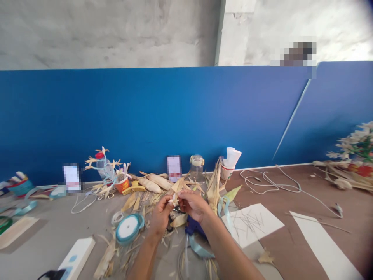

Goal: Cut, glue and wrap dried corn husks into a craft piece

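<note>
My left hand [161,215] and my right hand [192,204] meet above the table, both pinching a small pale piece of dried corn husk [175,198] between their fingertips. Under the hands lies a heap of dried husks [151,196] and stalks. A spool of light blue ribbon [128,228] lies just left of my left wrist. A loose light blue ribbon [201,251] trails beneath my right forearm, beside a dark blue object [192,226].
A blue partition [145,116] backs the table. Along it stand a bottle with husk flowers [101,163], an orange cup [122,184], a glass jar [197,167] and a paper cup [229,169]. White paper sheets [252,223] and a white cable [271,182] lie right; husk flowers [354,149] far right.
</note>
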`<state>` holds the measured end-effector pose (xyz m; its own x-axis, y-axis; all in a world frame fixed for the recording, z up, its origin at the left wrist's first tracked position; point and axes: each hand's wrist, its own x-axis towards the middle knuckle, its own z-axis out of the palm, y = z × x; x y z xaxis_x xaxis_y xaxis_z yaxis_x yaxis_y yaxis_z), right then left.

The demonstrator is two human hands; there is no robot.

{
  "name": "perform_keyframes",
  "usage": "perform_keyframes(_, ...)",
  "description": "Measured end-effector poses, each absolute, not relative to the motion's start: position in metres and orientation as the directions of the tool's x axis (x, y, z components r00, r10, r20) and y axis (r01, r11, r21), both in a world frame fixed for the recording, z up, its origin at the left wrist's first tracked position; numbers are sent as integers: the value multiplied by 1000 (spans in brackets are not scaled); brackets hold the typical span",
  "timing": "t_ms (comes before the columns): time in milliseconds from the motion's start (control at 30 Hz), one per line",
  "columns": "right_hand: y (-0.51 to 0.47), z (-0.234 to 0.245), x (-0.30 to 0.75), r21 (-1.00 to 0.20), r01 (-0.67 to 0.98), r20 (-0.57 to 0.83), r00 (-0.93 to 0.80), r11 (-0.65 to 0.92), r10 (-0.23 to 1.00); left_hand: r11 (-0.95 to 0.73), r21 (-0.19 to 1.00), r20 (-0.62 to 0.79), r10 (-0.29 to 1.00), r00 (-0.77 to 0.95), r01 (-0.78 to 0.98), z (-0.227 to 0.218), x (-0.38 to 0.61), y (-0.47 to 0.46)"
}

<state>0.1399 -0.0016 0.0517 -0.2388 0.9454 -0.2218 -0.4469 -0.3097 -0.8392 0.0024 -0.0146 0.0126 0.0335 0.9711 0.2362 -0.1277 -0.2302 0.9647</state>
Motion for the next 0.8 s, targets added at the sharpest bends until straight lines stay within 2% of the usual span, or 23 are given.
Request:
perform_keyframes(267, -1, 46, 134, -806, -494, -239, -236, -328, 942, -253, 962, 256, 966, 22, -108, 11, 1, -15)
perform_keyframes(500, -5, 57, 138, -736, -529, -269, -342, -421, 900, -226, 967, 227, 974, -3, -117, 8, 0, -12)
perform_keyframes(800, -9, 53, 134, -735, -560, -190, -372, -382, 909, -237, 963, 235, 972, -28, -126, 7, 0, -11)
